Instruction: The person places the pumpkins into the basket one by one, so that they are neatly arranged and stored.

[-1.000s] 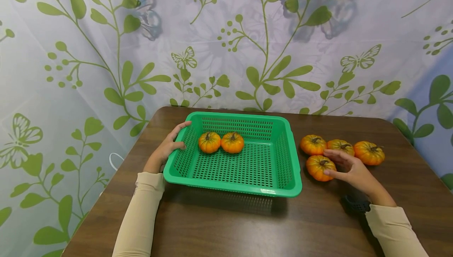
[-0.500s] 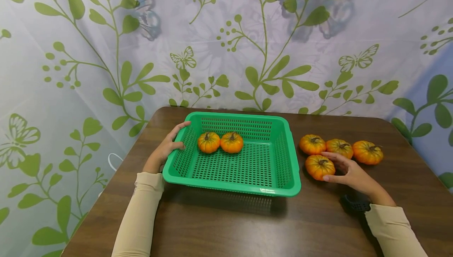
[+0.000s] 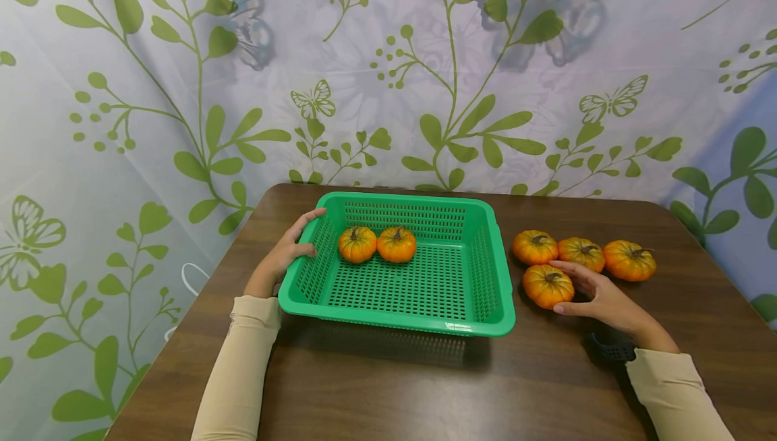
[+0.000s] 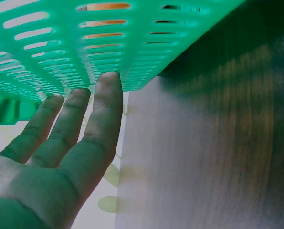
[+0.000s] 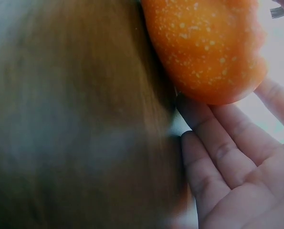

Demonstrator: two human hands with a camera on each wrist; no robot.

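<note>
A green plastic basket point(image 3: 394, 319) stands on the table, two small orange pumpkins point(image 3: 358, 245) side by side at its back left. My left hand point(image 3: 282, 255) holds its left rim, thumb over the inside and fingers along the outside wall, as the left wrist view shows. To the right of the basket, my right hand point(image 3: 601, 299) has its thumb and fingers around the right side of the front pumpkin point(image 3: 548, 286). That pumpkin rests on the table; the right wrist view shows fingertips touching its speckled orange skin point(image 5: 204, 52).
Behind the front pumpkin sit a left pumpkin point(image 3: 535, 247), a middle pumpkin point(image 3: 581, 254) and a right pumpkin point(image 3: 630, 261), close together. The brown table point(image 3: 388, 394) ends at a leaf-printed curtain point(image 3: 364, 124). A white cable point(image 3: 189, 279) hangs past the left edge.
My right thumb has slid from the front pumpkin's right side toward its lower edge, and the fingers have closed in slightly. The left hand and basket keep their places.
</note>
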